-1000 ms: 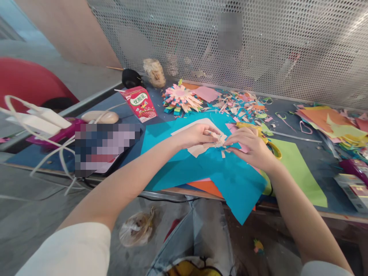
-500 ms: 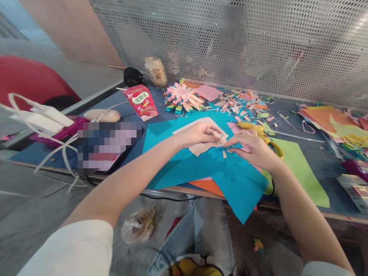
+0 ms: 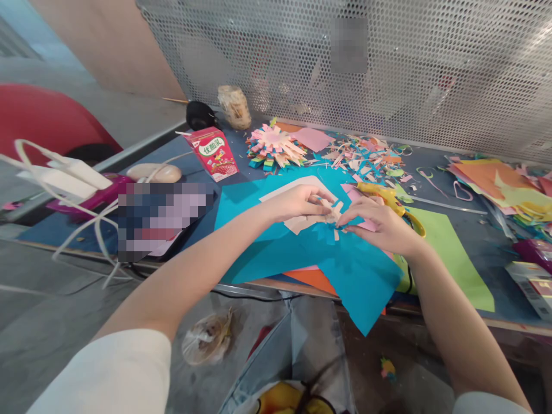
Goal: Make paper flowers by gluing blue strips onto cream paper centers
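Observation:
My left hand [image 3: 297, 202] and my right hand [image 3: 379, 223] meet over a large blue paper sheet [image 3: 302, 253]. Both pinch a small fringed paper piece [image 3: 330, 217] of cream and blue strips between their fingertips. A cream paper sheet [image 3: 293, 187] lies under my left hand. Yellow scissors [image 3: 390, 198] lie just behind my right hand. A finished layered paper flower [image 3: 273, 148] sits farther back on the table.
A red drink carton [image 3: 213, 153] stands at back left, near a jar [image 3: 235, 107] and a black object [image 3: 198, 115]. Paper scraps [image 3: 366, 155] litter the back. Stacked coloured sheets [image 3: 500, 181] lie right, a green sheet [image 3: 448, 253] beside my right arm. A perforated metal screen [image 3: 388, 69] backs the table.
The view has shifted a little. My fingers have worked slightly on the fringed piece; both hands stay in place.

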### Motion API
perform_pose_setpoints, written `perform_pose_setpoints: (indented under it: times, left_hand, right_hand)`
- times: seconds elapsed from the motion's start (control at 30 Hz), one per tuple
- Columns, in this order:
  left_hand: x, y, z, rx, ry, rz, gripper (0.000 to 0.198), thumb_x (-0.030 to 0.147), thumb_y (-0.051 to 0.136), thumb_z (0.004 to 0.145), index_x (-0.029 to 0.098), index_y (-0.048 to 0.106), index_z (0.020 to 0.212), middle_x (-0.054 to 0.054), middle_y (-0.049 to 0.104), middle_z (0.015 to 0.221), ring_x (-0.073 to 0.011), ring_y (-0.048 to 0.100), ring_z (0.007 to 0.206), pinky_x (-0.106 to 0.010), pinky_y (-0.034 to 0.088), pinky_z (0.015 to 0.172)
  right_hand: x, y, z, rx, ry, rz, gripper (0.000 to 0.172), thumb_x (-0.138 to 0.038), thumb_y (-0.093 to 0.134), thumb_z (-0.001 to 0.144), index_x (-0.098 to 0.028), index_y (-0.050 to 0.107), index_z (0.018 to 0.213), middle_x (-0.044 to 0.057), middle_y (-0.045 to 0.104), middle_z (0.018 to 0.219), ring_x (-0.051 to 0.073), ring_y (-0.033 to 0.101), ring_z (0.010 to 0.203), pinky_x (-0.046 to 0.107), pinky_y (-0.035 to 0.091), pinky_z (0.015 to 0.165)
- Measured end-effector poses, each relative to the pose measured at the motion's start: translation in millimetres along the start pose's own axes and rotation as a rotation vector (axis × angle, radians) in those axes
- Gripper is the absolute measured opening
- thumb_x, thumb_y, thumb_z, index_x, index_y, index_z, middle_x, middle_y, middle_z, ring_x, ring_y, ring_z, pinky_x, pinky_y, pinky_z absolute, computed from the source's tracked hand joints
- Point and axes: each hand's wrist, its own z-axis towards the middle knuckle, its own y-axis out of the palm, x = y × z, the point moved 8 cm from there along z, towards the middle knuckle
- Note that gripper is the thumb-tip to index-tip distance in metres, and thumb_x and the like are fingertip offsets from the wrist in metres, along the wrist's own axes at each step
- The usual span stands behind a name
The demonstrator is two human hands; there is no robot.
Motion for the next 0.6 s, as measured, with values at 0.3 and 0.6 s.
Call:
perform_pose_setpoints:
  times: [0.3, 0.6]
  left_hand:
    - [-3.1, 1.0, 0.7, -0.007, -0.076, -0.115, 0.04, 0.029, 0.076, 0.068, 0.014, 0.062, 0.103, -0.005, 0.068, 0.082, -0.011, 0.063, 0.07, -0.021, 0.046, 0.061]
    - [-5.3, 14.0, 2.0, -0.072, -0.235, -0.553, 0.026, 0.018, 0.054, 0.082, 0.013, 0.064, 0.105, -0.007, 0.069, 0.092, -0.0093, 0.06, 0.063, -0.023, 0.045, 0.06]
  right_hand:
    - [-1.3, -4.9, -1.5, 0.065, -0.043, 0.031, 0.008, -0.025, 0.059, 0.083, -0.025, 0.065, 0.088, 0.002, 0.068, 0.089, 0.018, 0.06, 0.091, 0.041, 0.044, 0.088]
    - [17.4, -31.7, -10.5, 0.44, 0.068, 0.089, 0.013, -0.027, 0.061, 0.081, -0.027, 0.067, 0.093, 0.002, 0.069, 0.096, 0.02, 0.062, 0.1, 0.041, 0.047, 0.092]
